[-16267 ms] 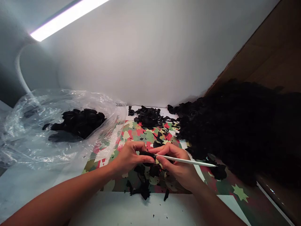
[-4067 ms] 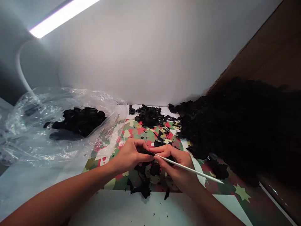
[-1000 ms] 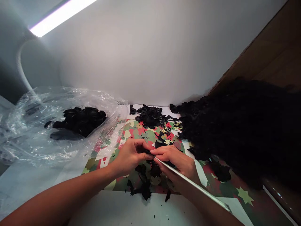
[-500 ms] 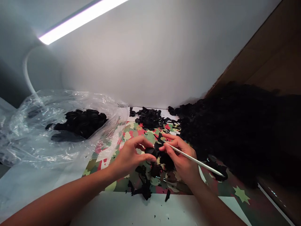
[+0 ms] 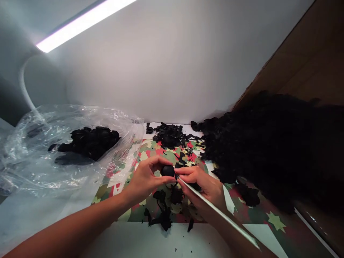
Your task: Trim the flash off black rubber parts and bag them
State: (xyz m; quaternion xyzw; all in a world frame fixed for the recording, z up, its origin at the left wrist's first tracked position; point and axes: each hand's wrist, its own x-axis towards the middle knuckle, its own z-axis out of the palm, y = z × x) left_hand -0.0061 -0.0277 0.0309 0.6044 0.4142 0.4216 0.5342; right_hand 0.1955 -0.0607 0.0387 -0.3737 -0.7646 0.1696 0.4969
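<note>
My left hand [image 5: 146, 177] pinches a small round black part [image 5: 168, 171], rubber-like, between thumb and fingers. Close against its right side is my right hand [image 5: 205, 184], whose fingers are wrapped round a slim white stick-like tool [image 5: 217, 208]. The tool slants from my fingertips down to the lower right, over my forearm. Its working tip is dark and lies at the edge of the round part; I cannot make out its shape. Below both hands, torn black scraps [image 5: 162, 216] lie on the patterned sheet [image 5: 134, 213].
At left, a clear plastic bag [image 5: 80, 179] holds a heap of black round parts [image 5: 92, 141]. More black scraps [image 5: 170, 134] lie behind my hands. A large dark pile [image 5: 263, 150] fills the right side, beside cardboard [image 5: 303, 61]. A lit lamp [image 5: 88, 25] hangs above.
My right hand has come in against the black part, and the tool has swung to a steeper slant with its tip at the part. The part has turned in my left hand.
</note>
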